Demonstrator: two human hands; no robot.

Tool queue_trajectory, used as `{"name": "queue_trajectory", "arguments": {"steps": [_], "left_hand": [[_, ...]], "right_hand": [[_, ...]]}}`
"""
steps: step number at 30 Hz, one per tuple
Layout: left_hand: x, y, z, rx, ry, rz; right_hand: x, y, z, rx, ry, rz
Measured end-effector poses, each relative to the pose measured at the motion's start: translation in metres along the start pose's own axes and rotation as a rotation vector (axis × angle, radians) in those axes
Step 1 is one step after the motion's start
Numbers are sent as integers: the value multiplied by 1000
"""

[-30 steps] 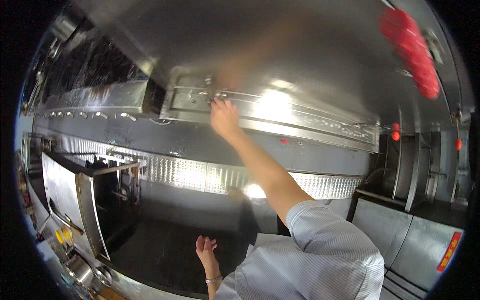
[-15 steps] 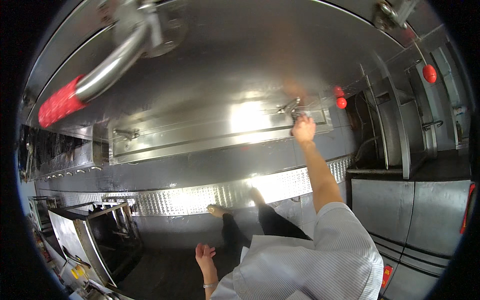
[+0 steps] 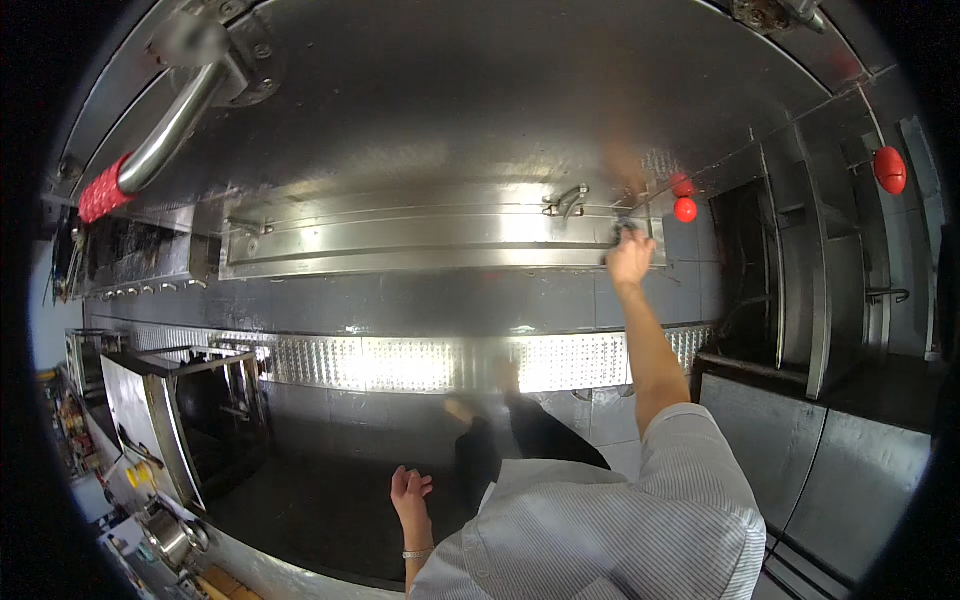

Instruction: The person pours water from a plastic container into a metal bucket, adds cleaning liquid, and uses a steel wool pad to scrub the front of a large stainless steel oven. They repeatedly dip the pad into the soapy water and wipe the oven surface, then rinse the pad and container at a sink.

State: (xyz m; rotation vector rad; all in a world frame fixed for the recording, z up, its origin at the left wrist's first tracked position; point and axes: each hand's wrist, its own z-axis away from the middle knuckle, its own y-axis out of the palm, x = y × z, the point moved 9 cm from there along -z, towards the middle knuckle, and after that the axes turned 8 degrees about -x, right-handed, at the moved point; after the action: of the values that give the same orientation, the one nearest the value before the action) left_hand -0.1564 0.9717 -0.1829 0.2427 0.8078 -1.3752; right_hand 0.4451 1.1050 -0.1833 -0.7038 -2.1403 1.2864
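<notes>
My right hand (image 3: 630, 258) reaches out over the right end of the long steel ledge (image 3: 400, 250). Its fingers are closed on a small dark grey wad (image 3: 625, 228), pressed to the steel; its exact kind is hard to make out, as the hand partly covers it. To the left of that hand, a steel tap-like fitting (image 3: 568, 203) stands on the ledge. My left hand (image 3: 410, 492) hangs low in front of my body, fingers loosely curled and apart, with nothing in it.
A steel pipe with a red-wrapped grip (image 3: 105, 190) juts in at upper left. Red balls (image 3: 685, 209) and a red float (image 3: 890, 170) hang at right. A metal frame stand (image 3: 200, 420) is at left, steel cabinets (image 3: 850, 480) at right, and a studded metal strip (image 3: 420, 362) runs below.
My right hand has slid to the right along the ledge with the dark wad, past the tap-like fitting. My left hand stays about where it was. The whole view has shifted slightly.
</notes>
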Motion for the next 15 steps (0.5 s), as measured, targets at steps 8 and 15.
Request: {"name": "queue_trajectory", "arguments": {"steps": [8, 15], "left_hand": [[0, 7, 30, -5, 82, 120], [40, -27, 50, -86, 82, 298]], "right_hand": [[256, 20, 54, 94, -276, -626], [344, -61, 165, 1080, 513, -1353]]}}
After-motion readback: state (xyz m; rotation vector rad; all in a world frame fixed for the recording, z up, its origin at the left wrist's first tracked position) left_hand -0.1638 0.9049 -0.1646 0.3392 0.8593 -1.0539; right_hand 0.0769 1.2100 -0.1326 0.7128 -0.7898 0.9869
